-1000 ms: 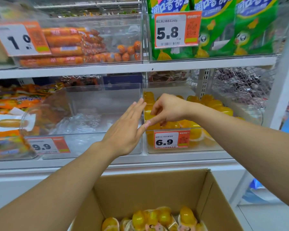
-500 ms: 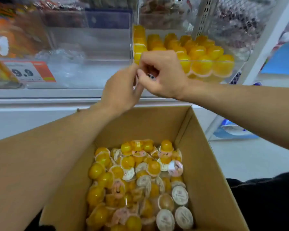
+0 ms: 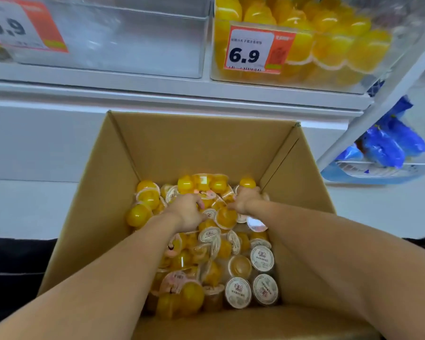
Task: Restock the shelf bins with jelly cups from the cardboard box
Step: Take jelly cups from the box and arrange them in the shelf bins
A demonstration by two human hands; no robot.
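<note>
While both hands are down in the cardboard box [image 3: 157,148], the relation that matters is upward and far: the jelly cups [image 3: 238,266] lie heaped under the palms, and the shelf bin [image 3: 390,77] they belong in sits above and beyond the box's far wall, toward the right. The left hand [image 3: 188,212] has fingers curled into the pile; the right hand [image 3: 247,198] is curled around cups near the far right corner, though exactly how many each holds I cannot tell. The right hand looks nearer the bin marked by the 6.9 price tag [image 3: 255,49].
</note>
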